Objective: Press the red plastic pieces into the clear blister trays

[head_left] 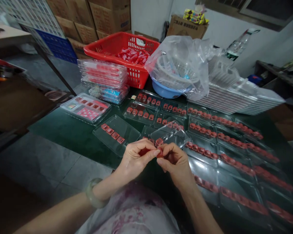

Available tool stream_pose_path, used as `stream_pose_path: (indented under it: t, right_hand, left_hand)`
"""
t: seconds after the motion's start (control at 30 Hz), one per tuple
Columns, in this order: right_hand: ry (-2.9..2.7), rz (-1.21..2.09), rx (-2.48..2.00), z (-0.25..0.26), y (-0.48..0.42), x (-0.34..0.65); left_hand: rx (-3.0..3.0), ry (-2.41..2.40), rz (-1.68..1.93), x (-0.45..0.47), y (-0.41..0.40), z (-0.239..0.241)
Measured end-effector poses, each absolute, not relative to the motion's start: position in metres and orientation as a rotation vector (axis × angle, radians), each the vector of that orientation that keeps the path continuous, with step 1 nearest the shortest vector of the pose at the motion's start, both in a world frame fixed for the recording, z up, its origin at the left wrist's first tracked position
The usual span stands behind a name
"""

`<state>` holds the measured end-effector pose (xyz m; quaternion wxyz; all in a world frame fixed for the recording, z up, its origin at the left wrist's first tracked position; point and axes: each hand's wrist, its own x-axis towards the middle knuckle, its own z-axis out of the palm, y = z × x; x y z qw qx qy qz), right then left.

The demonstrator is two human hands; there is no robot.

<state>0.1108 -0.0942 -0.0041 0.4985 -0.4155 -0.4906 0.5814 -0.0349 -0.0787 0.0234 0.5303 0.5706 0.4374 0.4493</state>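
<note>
Fingertips meet over the table, where my left hand (136, 159) and my right hand (176, 161) both pinch a small red plastic piece (159, 152); its exact kind is partly hidden by the fingers. Just beyond them lies a clear plastic tray (179, 136), tilted over other trays, with a red square piece (159, 141) showing near its left edge. To the left of my hands, another clear tray (127, 128) holds a slanting row of red square pieces (115, 135). Several more clear trays with rows of red pieces (201, 150) cover the table to the right.
A filled pack (88, 118) and stacked packs (104, 73) stand at the left of the green table (56, 130). Behind are a red basket (100, 48) of pink-red pieces, a blue basin (164, 90) under a plastic bag (200, 58), and stacked clear trays (234, 97).
</note>
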Motion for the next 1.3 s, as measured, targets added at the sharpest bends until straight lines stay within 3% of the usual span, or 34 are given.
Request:
stream_pose_path:
  t: [0.23, 0.47, 0.57, 0.97, 1.3]
  right_hand:
    - [-1.123, 1.449, -1.000, -0.008, -0.097, 0.110]
    - [-1.590, 0.808, -1.240, -0.007, -0.105, 0.111]
    - [-1.731, 0.680, -1.239, -0.008, -0.105, 0.117]
    - [-1.962, 0.593, -1.234, 0.021, -0.083, 0.145]
    - [-2.140, 0.412, -1.401, 0.008, -0.034, 0.157]
  left_hand:
    - [1.001, 0.890, 0.830, -0.034, -0.081, 0.013]
    - [0.677, 0.871, 0.836, -0.029, -0.080, -0.001]
    - [0.635, 0.911, 0.823, -0.026, -0.080, -0.001]
    - [0.558, 0.779, 0.690, -0.016, -0.052, 0.016]
    - [0.619, 0.816, 0.884, -0.049, -0.040, 0.008]
